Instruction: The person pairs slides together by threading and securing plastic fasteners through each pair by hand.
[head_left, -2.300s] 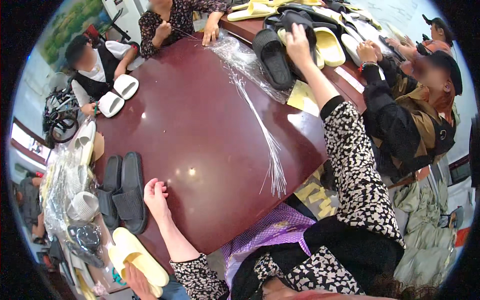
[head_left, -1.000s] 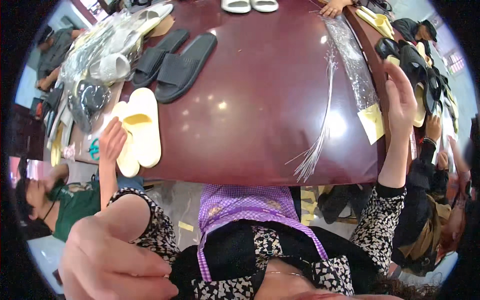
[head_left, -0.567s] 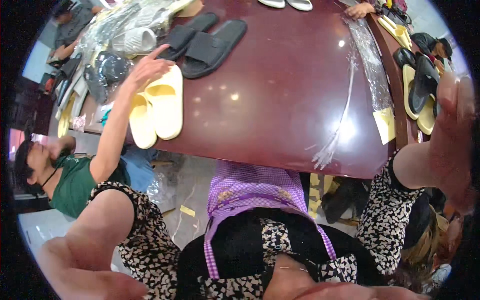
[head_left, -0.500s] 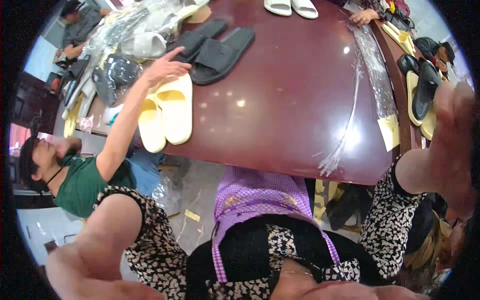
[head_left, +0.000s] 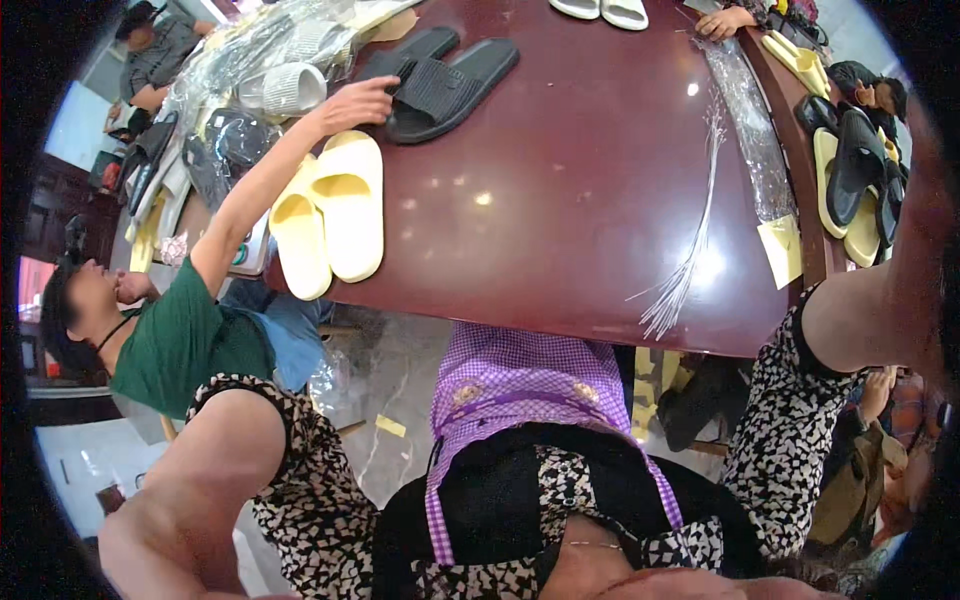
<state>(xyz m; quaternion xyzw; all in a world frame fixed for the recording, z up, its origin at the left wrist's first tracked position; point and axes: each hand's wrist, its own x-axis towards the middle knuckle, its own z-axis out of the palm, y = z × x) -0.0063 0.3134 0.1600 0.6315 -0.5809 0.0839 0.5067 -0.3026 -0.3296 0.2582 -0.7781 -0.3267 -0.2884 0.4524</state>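
My left arm (head_left: 225,440) is bent at the lower left, its hand out of view. My right arm (head_left: 850,320) is raised at the right rim, where its dark upper end runs out of the picture and no fingers show. Before me on the reddish-brown table (head_left: 560,200) lie a pair of pale yellow slippers (head_left: 350,215) and, beyond them, a pair of black slippers (head_left: 450,95). Another person's hand (head_left: 360,103) reaches from the left to the near black slipper. A bundle of thin white ties (head_left: 690,270) lies at the table's right.
White slippers (head_left: 625,12) stand at the far edge. Plastic-wrapped slippers (head_left: 285,90) are heaped at the far left. Clear plastic wrap (head_left: 755,150) and a yellow paper (head_left: 780,250) lie along the right edge. More slippers (head_left: 850,180) are beyond it. A person in green (head_left: 190,340) is at my left.
My blurred right hand has risen out of sight at the right rim. The other person's hand has moved right, closer onto the black slipper. The view has shifted slightly.
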